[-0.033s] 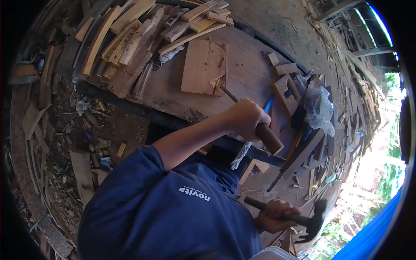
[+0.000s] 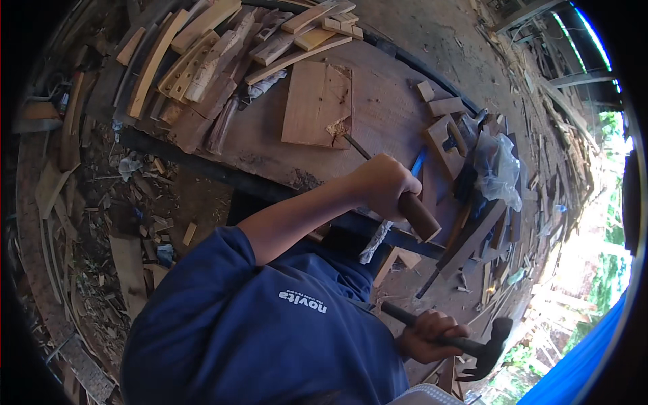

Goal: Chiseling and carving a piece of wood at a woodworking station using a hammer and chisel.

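My left hand [image 2: 389, 186] is wrapped round a wood chisel [image 2: 420, 217], its thick wooden handle sticking out toward me. The thin blade slants to the near right corner of a flat wooden board [image 2: 312, 108], where the wood is chipped and pale shavings lie. Whether the tip is sunk into the wood is too small to tell. Lower right, away from the board, my right hand [image 2: 432, 336] grips a claw hammer [image 2: 491, 349] by its dark handle, the head pointing right. The board lies on a brown workbench [image 2: 388, 88].
Several wood offcuts [image 2: 202, 74] are heaped at the bench's far left. On its right are a wooden hand plane [image 2: 445, 145], a crumpled clear plastic bag [image 2: 498, 169] and small blocks. A white rag [image 2: 375, 243] hangs at the near edge. Scraps cover the floor around.
The hammer head in my right hand has dipped slightly. My left hand, the chisel and the board look the same.
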### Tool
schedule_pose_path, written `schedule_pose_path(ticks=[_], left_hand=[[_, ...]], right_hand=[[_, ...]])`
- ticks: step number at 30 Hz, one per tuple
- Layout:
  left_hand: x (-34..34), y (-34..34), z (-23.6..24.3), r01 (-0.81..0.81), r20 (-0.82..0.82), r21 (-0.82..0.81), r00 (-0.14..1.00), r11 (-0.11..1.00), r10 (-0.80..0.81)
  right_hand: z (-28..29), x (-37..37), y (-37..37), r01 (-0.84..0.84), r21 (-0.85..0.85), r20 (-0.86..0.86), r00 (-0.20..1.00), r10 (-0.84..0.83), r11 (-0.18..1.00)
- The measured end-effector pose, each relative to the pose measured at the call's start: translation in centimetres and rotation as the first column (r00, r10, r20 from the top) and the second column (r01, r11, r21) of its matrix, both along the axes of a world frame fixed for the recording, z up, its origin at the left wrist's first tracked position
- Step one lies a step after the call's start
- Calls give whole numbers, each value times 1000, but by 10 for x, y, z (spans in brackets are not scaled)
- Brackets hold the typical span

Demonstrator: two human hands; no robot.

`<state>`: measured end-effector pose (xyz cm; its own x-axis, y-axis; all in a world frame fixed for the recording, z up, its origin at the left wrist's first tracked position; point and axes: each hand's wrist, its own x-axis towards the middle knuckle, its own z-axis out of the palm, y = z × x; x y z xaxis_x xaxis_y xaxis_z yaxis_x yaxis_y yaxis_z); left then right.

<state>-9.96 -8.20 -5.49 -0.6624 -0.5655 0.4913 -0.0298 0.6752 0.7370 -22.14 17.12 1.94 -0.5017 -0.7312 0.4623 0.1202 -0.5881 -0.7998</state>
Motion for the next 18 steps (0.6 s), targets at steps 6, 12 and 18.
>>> schedule_pose_path(ticks=[6,12,18], left_hand=[[1,2,-11,7,70,-29,997,1000,-5],[4,1,-10,-42,56,-49,997,998,45],[1,3,-6,-25,84,-63,996,998,30]], right_hand=[[-48,25,-2,6,596,240,953,-186,803],[-24,8,15,30,357,366,915,-169,934],[-59,30,-3,126,317,172,967,-188,940]])
